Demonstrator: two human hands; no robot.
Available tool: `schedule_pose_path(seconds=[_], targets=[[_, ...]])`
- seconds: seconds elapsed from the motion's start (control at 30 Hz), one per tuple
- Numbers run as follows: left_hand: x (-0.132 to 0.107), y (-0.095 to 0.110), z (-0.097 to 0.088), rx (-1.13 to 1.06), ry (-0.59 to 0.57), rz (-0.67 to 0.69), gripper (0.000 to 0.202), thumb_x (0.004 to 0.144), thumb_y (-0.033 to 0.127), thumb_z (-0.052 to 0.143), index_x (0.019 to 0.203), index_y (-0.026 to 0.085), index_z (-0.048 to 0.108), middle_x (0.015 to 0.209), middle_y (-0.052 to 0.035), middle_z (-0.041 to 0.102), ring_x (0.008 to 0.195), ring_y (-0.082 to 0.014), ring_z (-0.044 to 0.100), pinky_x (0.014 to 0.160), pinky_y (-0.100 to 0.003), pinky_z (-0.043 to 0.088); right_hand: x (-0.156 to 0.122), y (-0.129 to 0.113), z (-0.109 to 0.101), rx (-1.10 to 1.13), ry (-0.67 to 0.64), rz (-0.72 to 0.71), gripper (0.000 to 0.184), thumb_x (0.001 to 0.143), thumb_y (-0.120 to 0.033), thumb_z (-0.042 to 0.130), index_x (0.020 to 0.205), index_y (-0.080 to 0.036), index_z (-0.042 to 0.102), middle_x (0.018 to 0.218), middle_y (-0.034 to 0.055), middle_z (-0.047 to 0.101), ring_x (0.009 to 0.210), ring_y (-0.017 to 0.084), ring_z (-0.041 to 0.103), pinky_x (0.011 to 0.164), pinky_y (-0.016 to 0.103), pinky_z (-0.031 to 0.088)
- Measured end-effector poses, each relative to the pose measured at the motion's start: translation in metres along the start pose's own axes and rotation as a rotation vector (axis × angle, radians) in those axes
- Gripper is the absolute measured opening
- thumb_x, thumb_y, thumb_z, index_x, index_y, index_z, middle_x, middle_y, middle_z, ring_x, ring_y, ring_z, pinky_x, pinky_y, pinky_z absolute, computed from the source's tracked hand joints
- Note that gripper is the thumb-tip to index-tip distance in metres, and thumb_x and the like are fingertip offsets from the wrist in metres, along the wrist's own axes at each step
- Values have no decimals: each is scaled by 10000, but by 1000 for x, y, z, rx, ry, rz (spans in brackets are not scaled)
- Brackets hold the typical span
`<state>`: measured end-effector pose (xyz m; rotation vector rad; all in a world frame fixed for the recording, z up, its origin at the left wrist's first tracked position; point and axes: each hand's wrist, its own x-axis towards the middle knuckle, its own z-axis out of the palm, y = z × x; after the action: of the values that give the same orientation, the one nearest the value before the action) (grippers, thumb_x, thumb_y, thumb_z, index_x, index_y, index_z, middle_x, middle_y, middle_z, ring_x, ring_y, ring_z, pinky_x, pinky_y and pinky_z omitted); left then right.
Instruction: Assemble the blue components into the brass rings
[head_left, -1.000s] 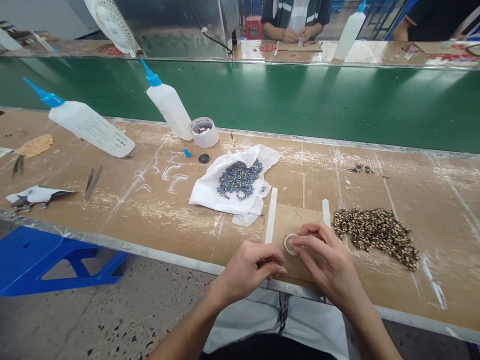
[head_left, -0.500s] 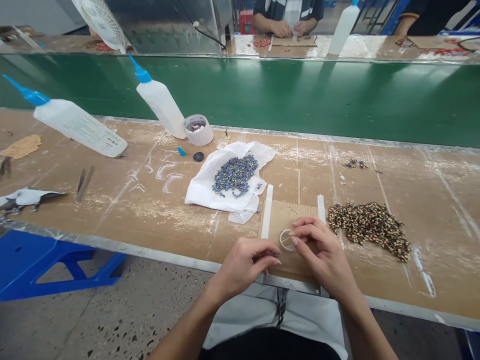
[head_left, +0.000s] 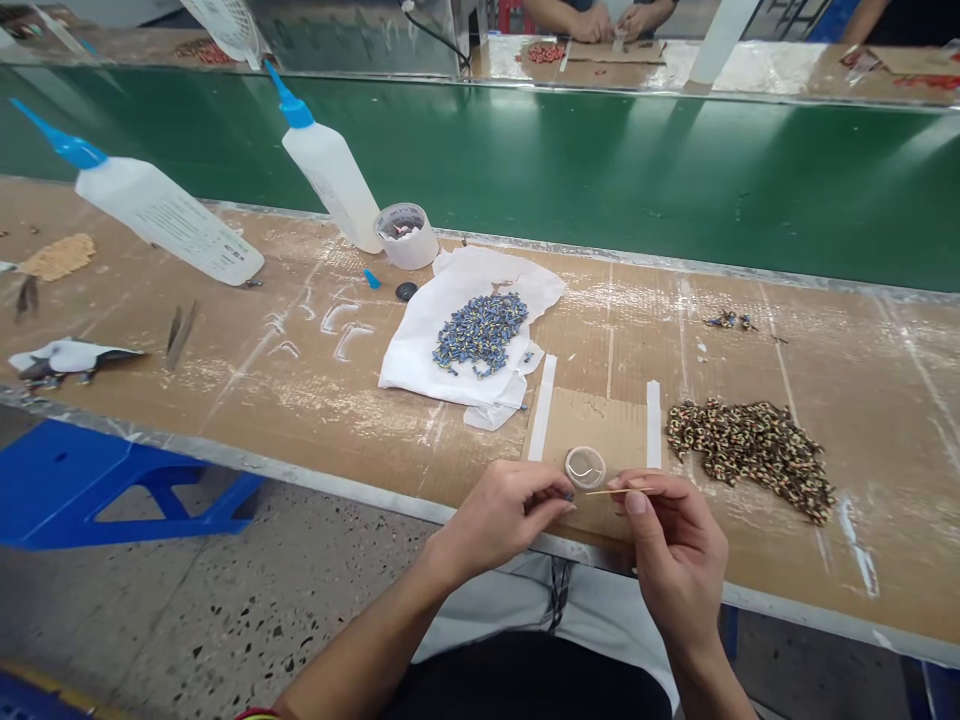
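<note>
Just my side of the small clear round dish (head_left: 585,466), my right hand (head_left: 675,540) holds its grip pinched on a thin wooden stick (head_left: 609,491) lying sideways, tip aimed left at the tiny blue piece (head_left: 569,495) pinched by my left hand (head_left: 502,515).

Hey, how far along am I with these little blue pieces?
Possibly done: the speckled pile on the right, though I cannot tell if those are finished. In hand: your left hand pinches one blue piece, and your right hand holds a stick tipped toward it, near the dish. Left: a blue heap on the cloth.
</note>
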<state>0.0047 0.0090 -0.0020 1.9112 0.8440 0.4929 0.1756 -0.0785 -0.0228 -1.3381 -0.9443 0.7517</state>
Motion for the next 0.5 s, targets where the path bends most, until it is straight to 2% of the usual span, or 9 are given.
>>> schedule_pose_path(seconds=[0.27,0.5], targets=[[1,1,1,23,3,27,94,897,184,618,900,149,705,778,-23,716,613,-108,572,624,-208,442,-1,5,0,-30,-49,-1,70,915,-191,633,968,-224,665,943,55,705,907,187,691,801,319,593],[1,0,1,40,-4,34,86,895,184,621,891,152,701,764,-21,712,623,-115,585,647,-215,450,-3,4,0,-38,-66,-3,91,917,-175,631,981,-229,668,949,56,706,923,185,688,806,310,591]])
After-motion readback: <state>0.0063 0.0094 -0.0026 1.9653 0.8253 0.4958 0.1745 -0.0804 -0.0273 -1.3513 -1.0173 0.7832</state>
